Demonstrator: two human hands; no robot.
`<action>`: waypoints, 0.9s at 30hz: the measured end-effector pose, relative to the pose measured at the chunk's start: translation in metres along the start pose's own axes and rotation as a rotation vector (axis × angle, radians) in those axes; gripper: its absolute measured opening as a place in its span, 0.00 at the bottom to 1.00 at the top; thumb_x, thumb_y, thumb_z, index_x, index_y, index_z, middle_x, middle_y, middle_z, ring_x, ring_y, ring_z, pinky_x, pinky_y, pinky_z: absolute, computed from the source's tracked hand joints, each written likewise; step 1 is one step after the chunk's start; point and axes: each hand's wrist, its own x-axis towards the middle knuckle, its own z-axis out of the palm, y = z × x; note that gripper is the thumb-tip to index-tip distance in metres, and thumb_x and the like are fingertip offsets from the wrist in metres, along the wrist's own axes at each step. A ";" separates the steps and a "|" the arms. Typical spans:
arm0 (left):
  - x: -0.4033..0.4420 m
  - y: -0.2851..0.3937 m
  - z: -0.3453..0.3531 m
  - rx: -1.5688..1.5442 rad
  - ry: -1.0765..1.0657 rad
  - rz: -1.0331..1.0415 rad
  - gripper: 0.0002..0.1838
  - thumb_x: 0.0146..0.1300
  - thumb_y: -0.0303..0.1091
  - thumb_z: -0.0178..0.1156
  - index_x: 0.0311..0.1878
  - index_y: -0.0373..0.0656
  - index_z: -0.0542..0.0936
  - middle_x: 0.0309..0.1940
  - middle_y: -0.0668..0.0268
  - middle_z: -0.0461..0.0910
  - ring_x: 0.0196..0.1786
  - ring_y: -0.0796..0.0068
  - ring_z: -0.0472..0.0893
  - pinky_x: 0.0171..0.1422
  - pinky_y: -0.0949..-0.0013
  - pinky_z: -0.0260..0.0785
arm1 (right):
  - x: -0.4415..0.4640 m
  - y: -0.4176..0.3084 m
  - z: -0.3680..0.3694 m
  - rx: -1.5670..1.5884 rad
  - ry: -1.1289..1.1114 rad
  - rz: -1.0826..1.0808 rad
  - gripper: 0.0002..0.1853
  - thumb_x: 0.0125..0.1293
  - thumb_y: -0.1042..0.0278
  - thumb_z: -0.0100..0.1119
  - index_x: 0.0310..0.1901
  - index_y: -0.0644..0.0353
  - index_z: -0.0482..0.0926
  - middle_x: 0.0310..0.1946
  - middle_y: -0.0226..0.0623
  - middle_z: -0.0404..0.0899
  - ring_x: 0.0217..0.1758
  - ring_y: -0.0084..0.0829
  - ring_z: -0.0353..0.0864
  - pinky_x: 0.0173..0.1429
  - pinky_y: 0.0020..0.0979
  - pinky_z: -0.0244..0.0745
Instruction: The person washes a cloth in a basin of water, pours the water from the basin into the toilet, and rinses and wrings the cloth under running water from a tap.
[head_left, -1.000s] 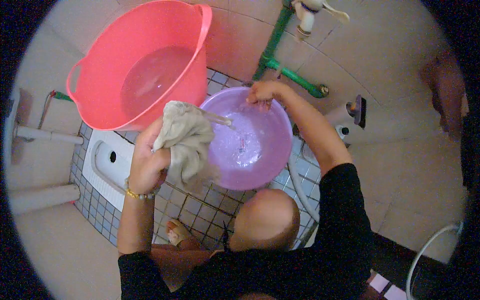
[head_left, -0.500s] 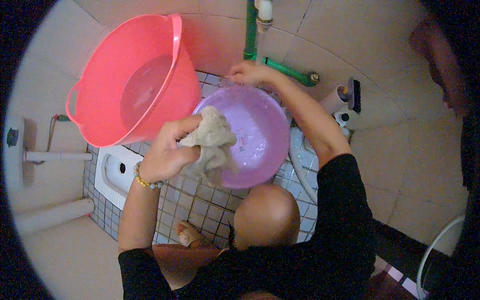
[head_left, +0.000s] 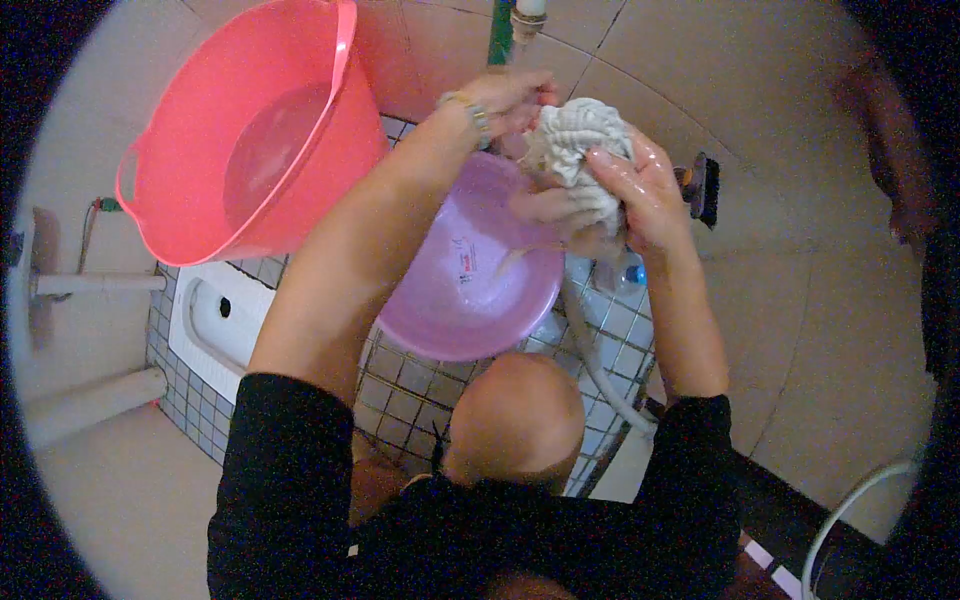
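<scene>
Cloth [head_left: 590,140] fills the right hand [head_left: 655,195] near purple basin [head_left: 430,310] and pink tub [head_left: 195,120].

Inside the purple basin [head_left: 430,325], on its bottom, stands small red and dark print [head_left: 467,262], too blurred to read; no other lettering shows

Tub [head_left: 340,160] open abv | L forearm [head_left: 345,240] btwn tub & basin [head_left: 435,322] | cloth [head_left: 588,150] over basin R rim

The cloth [head_left: 588,150] has passed from left hand [head_left: 508,100] to right hand [head_left: 655,195].
</scene>
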 end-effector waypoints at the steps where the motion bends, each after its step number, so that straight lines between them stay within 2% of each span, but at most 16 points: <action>1: 0.013 0.002 0.010 0.177 0.048 -0.053 0.12 0.57 0.40 0.48 0.39 0.44 0.74 0.35 0.59 0.76 0.41 0.61 0.76 0.46 0.57 0.69 | -0.001 -0.001 -0.001 0.017 0.057 -0.020 0.18 0.56 0.68 0.54 0.48 0.64 0.69 0.41 0.35 0.75 0.42 0.25 0.74 0.46 0.27 0.69; 2: 0.019 0.005 0.019 0.678 0.114 0.107 0.11 0.57 0.40 0.48 0.37 0.46 0.75 0.35 0.58 0.76 0.40 0.61 0.76 0.46 0.58 0.69 | 0.000 -0.003 -0.001 0.033 0.113 -0.038 0.17 0.56 0.68 0.55 0.47 0.64 0.70 0.39 0.34 0.76 0.41 0.25 0.75 0.44 0.27 0.70; 3: 0.023 0.012 0.028 1.178 0.184 0.269 0.11 0.57 0.40 0.48 0.35 0.47 0.77 0.34 0.58 0.77 0.40 0.62 0.77 0.46 0.58 0.68 | 0.001 -0.005 -0.003 0.207 0.114 -0.088 0.16 0.56 0.69 0.55 0.47 0.64 0.71 0.40 0.34 0.75 0.41 0.24 0.74 0.45 0.27 0.70; 4: 0.023 0.017 0.034 1.681 0.255 0.429 0.11 0.57 0.40 0.48 0.33 0.48 0.78 0.33 0.57 0.77 0.40 0.62 0.77 0.46 0.58 0.68 | 0.002 -0.010 -0.003 0.196 0.114 -0.121 0.16 0.56 0.68 0.55 0.46 0.64 0.71 0.40 0.34 0.75 0.41 0.25 0.74 0.45 0.27 0.70; 5: 0.027 0.012 0.029 1.430 0.145 0.458 0.10 0.56 0.39 0.49 0.34 0.48 0.78 0.33 0.58 0.78 0.39 0.63 0.77 0.46 0.59 0.69 | 0.004 -0.012 -0.003 0.186 0.117 -0.154 0.16 0.57 0.68 0.55 0.46 0.63 0.71 0.41 0.35 0.75 0.41 0.25 0.74 0.45 0.28 0.70; 8: 0.070 -0.024 -0.006 0.661 -0.166 0.502 0.10 0.54 0.37 0.52 0.37 0.47 0.77 0.33 0.61 0.78 0.38 0.65 0.77 0.45 0.62 0.69 | 0.007 -0.013 0.001 0.135 -0.075 -0.187 0.16 0.57 0.67 0.55 0.46 0.63 0.71 0.40 0.34 0.75 0.41 0.25 0.74 0.45 0.28 0.70; 10: 0.092 -0.040 -0.028 0.152 -0.353 0.500 0.10 0.53 0.36 0.54 0.39 0.46 0.77 0.33 0.63 0.78 0.37 0.66 0.76 0.45 0.64 0.70 | 0.021 -0.007 0.006 0.059 0.030 -0.142 0.16 0.57 0.65 0.55 0.45 0.63 0.71 0.39 0.34 0.75 0.40 0.25 0.74 0.44 0.28 0.70; 12: 0.036 -0.035 -0.009 -0.251 -0.352 0.158 0.10 0.57 0.35 0.52 0.41 0.44 0.76 0.39 0.65 0.77 0.40 0.70 0.76 0.47 0.67 0.70 | 0.034 -0.002 0.009 0.026 0.130 -0.096 0.15 0.58 0.62 0.54 0.43 0.62 0.72 0.36 0.33 0.76 0.37 0.25 0.74 0.42 0.28 0.71; 13: -0.020 -0.025 0.017 -0.278 -0.268 0.120 0.15 0.58 0.40 0.50 0.44 0.42 0.74 0.39 0.65 0.76 0.40 0.72 0.76 0.46 0.68 0.69 | 0.041 -0.002 0.009 0.038 0.142 -0.096 0.15 0.58 0.62 0.54 0.42 0.62 0.72 0.36 0.32 0.76 0.37 0.25 0.75 0.42 0.29 0.72; 16: -0.080 -0.027 -0.008 -0.005 -0.091 -0.018 0.21 0.58 0.48 0.49 0.45 0.40 0.73 0.37 0.66 0.76 0.40 0.76 0.74 0.46 0.72 0.68 | 0.056 0.002 0.011 0.101 0.185 -0.079 0.13 0.59 0.61 0.53 0.40 0.61 0.73 0.33 0.31 0.76 0.34 0.26 0.75 0.40 0.29 0.72; 19: -0.106 -0.010 -0.043 0.799 -0.155 0.311 0.25 0.57 0.51 0.51 0.47 0.38 0.71 0.38 0.66 0.74 0.42 0.78 0.72 0.49 0.73 0.65 | 0.065 0.016 0.011 0.155 0.177 -0.038 0.14 0.58 0.61 0.54 0.40 0.62 0.74 0.33 0.32 0.76 0.34 0.26 0.76 0.40 0.30 0.72; 22: -0.128 0.008 -0.039 0.676 -0.102 0.535 0.28 0.55 0.51 0.54 0.49 0.36 0.68 0.39 0.67 0.72 0.43 0.79 0.70 0.50 0.74 0.63 | 0.080 0.031 0.008 -0.415 0.143 -0.121 0.15 0.56 0.61 0.56 0.41 0.62 0.74 0.33 0.33 0.77 0.35 0.27 0.76 0.40 0.30 0.72; 25: -0.151 0.022 -0.032 0.885 -0.097 0.492 0.29 0.53 0.49 0.56 0.51 0.37 0.66 0.42 0.66 0.71 0.45 0.78 0.69 0.51 0.74 0.62 | 0.086 0.022 0.017 -0.045 0.257 -0.087 0.16 0.58 0.60 0.54 0.42 0.64 0.73 0.36 0.33 0.76 0.37 0.25 0.75 0.41 0.25 0.71; 26: -0.145 0.014 -0.033 0.968 -0.075 0.669 0.25 0.50 0.42 0.59 0.50 0.39 0.67 0.40 0.62 0.72 0.44 0.70 0.72 0.51 0.70 0.64 | 0.089 0.018 0.021 0.007 0.231 -0.100 0.16 0.58 0.60 0.54 0.42 0.65 0.73 0.36 0.34 0.76 0.38 0.25 0.75 0.41 0.25 0.71; 27: -0.143 0.013 -0.040 1.223 0.012 0.633 0.24 0.49 0.39 0.58 0.49 0.39 0.67 0.40 0.60 0.71 0.45 0.66 0.72 0.52 0.67 0.63 | 0.092 0.015 0.024 0.008 0.204 -0.051 0.16 0.58 0.61 0.54 0.42 0.65 0.73 0.36 0.34 0.76 0.38 0.25 0.75 0.41 0.25 0.71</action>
